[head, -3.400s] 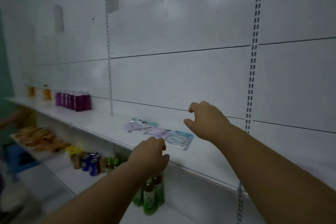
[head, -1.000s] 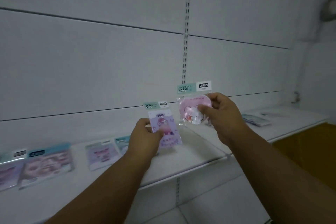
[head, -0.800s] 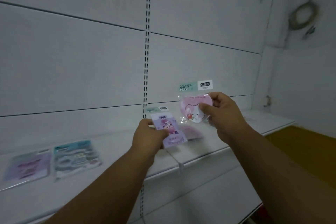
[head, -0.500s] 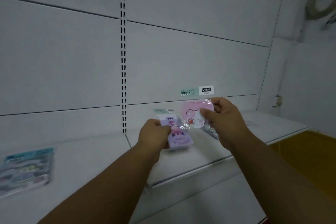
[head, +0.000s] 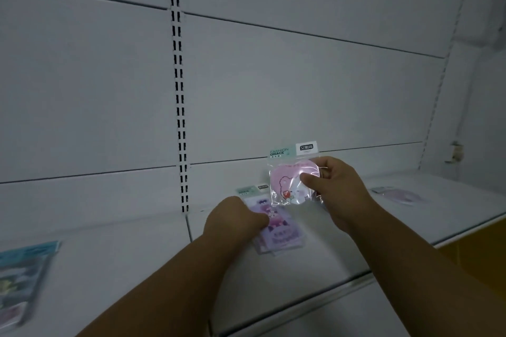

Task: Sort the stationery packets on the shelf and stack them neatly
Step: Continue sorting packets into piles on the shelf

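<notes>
My left hand [head: 232, 223] grips a purple cartoon packet [head: 279, 230] low over the white shelf [head: 315, 262], on or just above another packet whose edges show beneath it. My right hand [head: 335, 189] holds up a pink heart-shaped packet [head: 287, 186] in clear wrap with a green-and-white header card, above and to the right of the purple one. A teal packet [head: 22, 273] lies flat at the far left of the shelf. Another pale purple packet [head: 399, 194] lies flat at the right.
The white back panel [head: 273, 90] rises behind the shelf, with a slotted upright [head: 179, 117] left of my hands. The shelf's front edge runs diagonally below my arms. A yellow-brown surface [head: 471, 249] shows under the shelf at the right.
The view swung right along the shelf. Both hands, empty over three seconds ago, now hold packets. My left hand lowered the purple packet toward the shelf; the pink packet stays raised.
</notes>
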